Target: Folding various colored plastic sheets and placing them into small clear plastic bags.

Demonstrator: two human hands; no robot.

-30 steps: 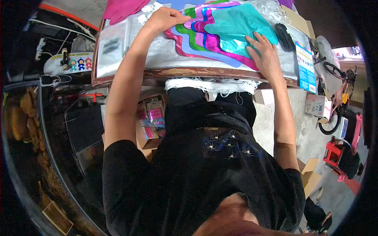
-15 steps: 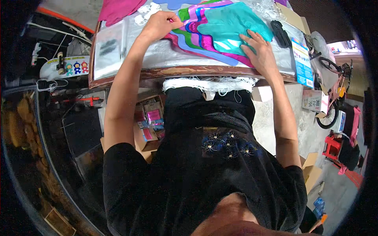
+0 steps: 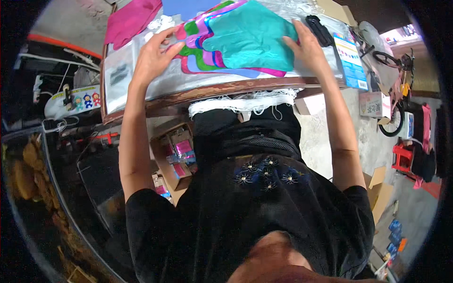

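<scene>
A teal foil sheet (image 3: pixel 255 40) with rounded lobes lies flat on top of a stack of shiny sheets, like uninflated foil balloons. Beneath it, the wavy edges of green, lilac, blue, magenta and red sheets (image 3: pixel 200 57) fan out toward the left and near side. My left hand (image 3: pixel 155 59) rests at the stack's left edge, thumb and fingers apart around the lobes. At the right side, my right hand (image 3: pixel 309 49) touches the teal sheet's edge with its thumb spread from the fingers. Neither hand grips anything.
The stack lies on a covered table (image 3: pixel 226 84) with a worn wooden edge. A pink sheet (image 3: pixel 127 23), clear bags (image 3: pixel 118 78) and white ribbon coils (image 3: pixel 160 22) are at the left. A black tool (image 3: pixel 319 30) and blue-white card (image 3: pixel 350 61) lie right. An open carton (image 3: pixel 165 137) stands below.
My left hand has loosened its pinch and moved left and down. My right hand has slid off the teal sheet's top to its right edge. The stack sits further left in view.
</scene>
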